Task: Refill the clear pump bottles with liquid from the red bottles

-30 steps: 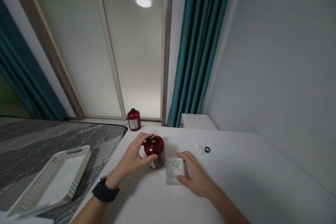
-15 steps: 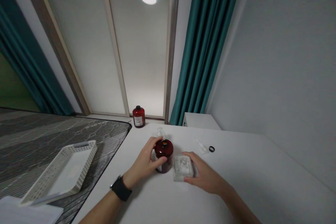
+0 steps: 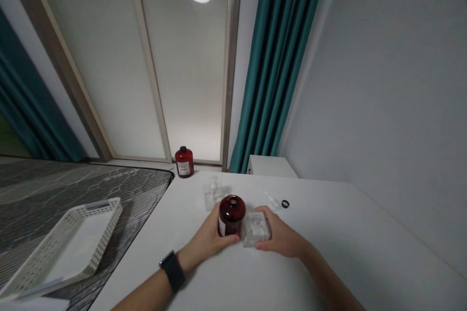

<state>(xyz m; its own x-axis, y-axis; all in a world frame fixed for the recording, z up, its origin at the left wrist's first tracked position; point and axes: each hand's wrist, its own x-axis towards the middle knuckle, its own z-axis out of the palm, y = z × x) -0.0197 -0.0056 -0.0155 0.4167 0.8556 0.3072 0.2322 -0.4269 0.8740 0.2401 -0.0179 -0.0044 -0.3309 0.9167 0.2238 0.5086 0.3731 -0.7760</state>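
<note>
My left hand (image 3: 209,238), with a black watch on the wrist, is wrapped round the body of a dark red bottle (image 3: 232,211). The bottle's neck opening shows with no cap on it, and part of a white label is seen at its left side. Close by on the right, my right hand (image 3: 279,235) grips a clear square bottle (image 3: 254,228) by its right side. The two bottles are next to each other; whether they touch I cannot tell. A second clear bottle (image 3: 212,193) stands behind the dark red one.
A black ring (image 3: 285,203) and a thin clear piece (image 3: 270,200) lie on the white table (image 3: 284,284). Another red bottle with a black cap (image 3: 184,163) stands at the far left edge. A white perforated basket (image 3: 105,238) rests on the grey surface to the left.
My left hand has slid from the dark red bottle's shoulder down round its body. That bottle has come slightly nearer the clear square one. The whole view has shifted a little.
</note>
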